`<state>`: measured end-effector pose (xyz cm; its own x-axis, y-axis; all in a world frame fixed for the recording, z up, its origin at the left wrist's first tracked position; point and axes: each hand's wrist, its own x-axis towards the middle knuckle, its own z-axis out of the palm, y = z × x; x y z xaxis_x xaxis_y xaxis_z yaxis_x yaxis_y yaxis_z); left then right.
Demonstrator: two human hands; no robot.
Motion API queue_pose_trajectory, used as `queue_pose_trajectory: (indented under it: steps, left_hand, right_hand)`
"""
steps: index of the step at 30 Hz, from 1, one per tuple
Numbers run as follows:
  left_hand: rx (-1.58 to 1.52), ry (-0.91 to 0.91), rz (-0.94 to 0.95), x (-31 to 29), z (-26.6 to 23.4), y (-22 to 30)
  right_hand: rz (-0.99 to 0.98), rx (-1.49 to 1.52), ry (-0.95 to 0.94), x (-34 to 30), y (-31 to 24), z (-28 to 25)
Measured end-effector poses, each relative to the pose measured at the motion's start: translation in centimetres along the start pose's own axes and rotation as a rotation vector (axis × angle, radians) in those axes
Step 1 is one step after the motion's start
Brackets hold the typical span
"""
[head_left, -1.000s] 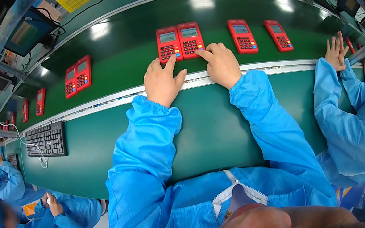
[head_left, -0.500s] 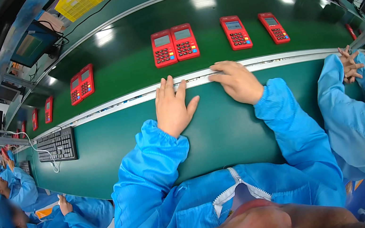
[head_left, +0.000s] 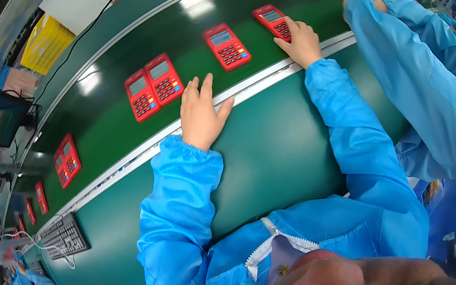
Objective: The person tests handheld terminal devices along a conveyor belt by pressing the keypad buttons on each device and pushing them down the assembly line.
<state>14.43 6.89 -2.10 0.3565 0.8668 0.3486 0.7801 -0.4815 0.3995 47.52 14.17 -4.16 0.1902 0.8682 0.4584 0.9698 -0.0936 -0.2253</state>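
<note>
My right hand (head_left: 301, 42) reaches over the belt at the lower end of a red handheld payment terminal (head_left: 271, 18). Its thumb and fingers are spread at that end; whether they press on it cannot be made out. My left hand (head_left: 199, 112) is open and holds nothing, palm down over the metal rail (head_left: 249, 86) at the belt's near edge. Just left of its fingertips lie two payment terminals side by side, the nearer being a red one (head_left: 163, 78). Another red payment terminal (head_left: 227, 46) lies between my hands, farther back.
More red terminals (head_left: 67, 161) lie along the green belt (head_left: 99, 121) to the left. A black keyboard (head_left: 64, 236) with a white cable is on the green table (head_left: 265, 148). A co-worker's sleeve (head_left: 407, 66) reaches in at right; other people sit at left.
My right hand has moved forward from the rail to the rightmost near terminal. My left hand stays open by the rail. The view has turned right, and the co-worker's arms reach farther over the belt.
</note>
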Motion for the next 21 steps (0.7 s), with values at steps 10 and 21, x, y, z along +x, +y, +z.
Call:
queue_pose_trajectory:
  steps: [10,21]
  left_hand:
    - [0.074,0.087,-0.08,5.7,3.8,2.2]
    - [0.144,0.107,-0.215,6.8,3.1,3.5]
  right_hand:
    - [-0.237,0.206,-0.01,-3.1,-6.1,-1.7]
    - [-0.213,0.397,0.025,-3.3,-6.5,-1.9]
